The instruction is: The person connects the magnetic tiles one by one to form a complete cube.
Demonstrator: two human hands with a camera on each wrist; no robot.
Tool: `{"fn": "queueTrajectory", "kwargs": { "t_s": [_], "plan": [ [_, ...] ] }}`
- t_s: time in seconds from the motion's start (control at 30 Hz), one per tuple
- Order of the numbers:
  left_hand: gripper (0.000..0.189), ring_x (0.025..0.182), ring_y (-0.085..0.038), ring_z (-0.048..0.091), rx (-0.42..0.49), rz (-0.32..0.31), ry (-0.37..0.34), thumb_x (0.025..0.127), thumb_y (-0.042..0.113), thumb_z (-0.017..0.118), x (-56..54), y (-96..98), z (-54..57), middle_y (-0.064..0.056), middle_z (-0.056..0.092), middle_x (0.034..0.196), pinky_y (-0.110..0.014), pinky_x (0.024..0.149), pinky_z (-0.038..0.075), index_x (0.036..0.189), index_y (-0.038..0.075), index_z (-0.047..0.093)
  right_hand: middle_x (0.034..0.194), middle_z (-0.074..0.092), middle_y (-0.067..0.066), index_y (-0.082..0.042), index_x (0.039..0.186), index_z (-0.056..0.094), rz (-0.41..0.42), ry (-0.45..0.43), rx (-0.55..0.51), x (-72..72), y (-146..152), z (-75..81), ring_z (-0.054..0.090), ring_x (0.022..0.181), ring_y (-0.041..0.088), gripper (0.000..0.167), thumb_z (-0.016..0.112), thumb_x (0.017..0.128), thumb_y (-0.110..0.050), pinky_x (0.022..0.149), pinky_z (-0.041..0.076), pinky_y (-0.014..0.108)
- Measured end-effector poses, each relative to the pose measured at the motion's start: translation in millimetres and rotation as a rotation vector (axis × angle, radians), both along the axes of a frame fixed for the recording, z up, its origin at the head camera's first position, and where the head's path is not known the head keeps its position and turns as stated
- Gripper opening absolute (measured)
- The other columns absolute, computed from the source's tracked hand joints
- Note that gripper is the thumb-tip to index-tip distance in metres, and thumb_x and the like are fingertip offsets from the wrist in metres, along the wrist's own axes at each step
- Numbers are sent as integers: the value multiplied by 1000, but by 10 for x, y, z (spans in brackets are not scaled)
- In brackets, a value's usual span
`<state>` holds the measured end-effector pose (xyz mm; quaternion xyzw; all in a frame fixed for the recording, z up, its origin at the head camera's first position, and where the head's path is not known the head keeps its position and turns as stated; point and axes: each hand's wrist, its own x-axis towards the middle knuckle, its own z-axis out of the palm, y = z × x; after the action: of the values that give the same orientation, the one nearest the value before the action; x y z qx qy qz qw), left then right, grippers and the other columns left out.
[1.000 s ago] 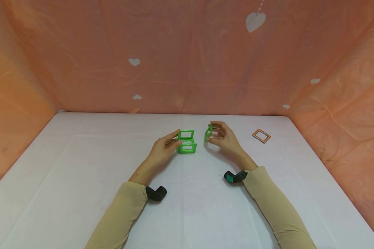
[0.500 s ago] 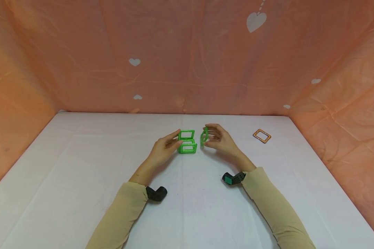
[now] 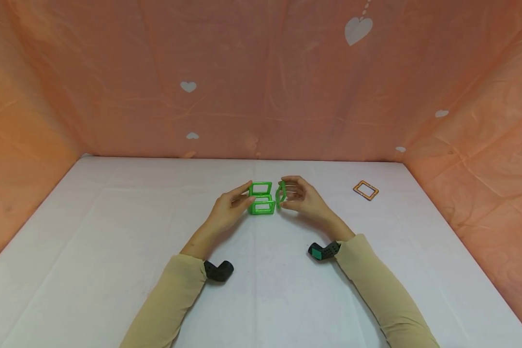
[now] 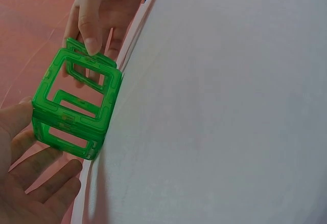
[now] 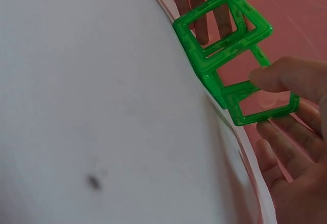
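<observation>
Several green magnetic tiles [image 3: 262, 211] stand on the table, joined into an open box; in the left wrist view its square frames [image 4: 76, 117] have hollow middles. My left hand [image 3: 230, 208] grips the box's left side between thumb and fingers. From the right, my right hand [image 3: 304, 197] pinches one loose green magnetic tile [image 5: 265, 115], held upright and slightly tilted at the box's open right side. In the head view a narrow gap shows between them; whether their edges touch lower down I cannot tell.
An orange magnetic tile [image 3: 360, 194] lies flat on the white-covered table [image 3: 252, 299], to the right of my right hand. An orange-pink curtain [image 3: 261, 96] with pale hearts rises behind the table and along both sides.
My right hand has moved left and slightly nearer to me, bringing its green magnetic tile close to the box. My left hand and the box have stayed in place.
</observation>
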<state>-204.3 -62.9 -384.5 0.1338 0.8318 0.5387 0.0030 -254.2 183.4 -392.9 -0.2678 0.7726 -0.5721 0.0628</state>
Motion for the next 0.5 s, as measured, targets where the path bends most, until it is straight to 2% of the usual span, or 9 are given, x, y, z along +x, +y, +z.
{"fn": "queueTrajectory", "kwargs": {
  "t_s": [0.27, 0.5],
  "plan": [
    [53, 120, -34, 58, 17, 3, -9, 97, 23, 58, 9, 10, 1, -21, 52, 137, -46, 102, 46, 146, 8, 41, 137, 49, 23, 5, 137, 41, 14, -17, 17, -5, -39, -24, 50, 123, 38, 66, 73, 78, 8, 101, 44, 46],
    [53, 118, -33, 59, 21, 1, 0, 97, 22, 58, 6, 20, 6, -23, 55, 134, -45, 102, 46, 145, 7, 41, 138, 46, 25, 6, 139, 37, 68, -49, 6, 11, -74, -2, 56, 114, 42, 67, 69, 80, 10, 97, 48, 44]
  ]
}}
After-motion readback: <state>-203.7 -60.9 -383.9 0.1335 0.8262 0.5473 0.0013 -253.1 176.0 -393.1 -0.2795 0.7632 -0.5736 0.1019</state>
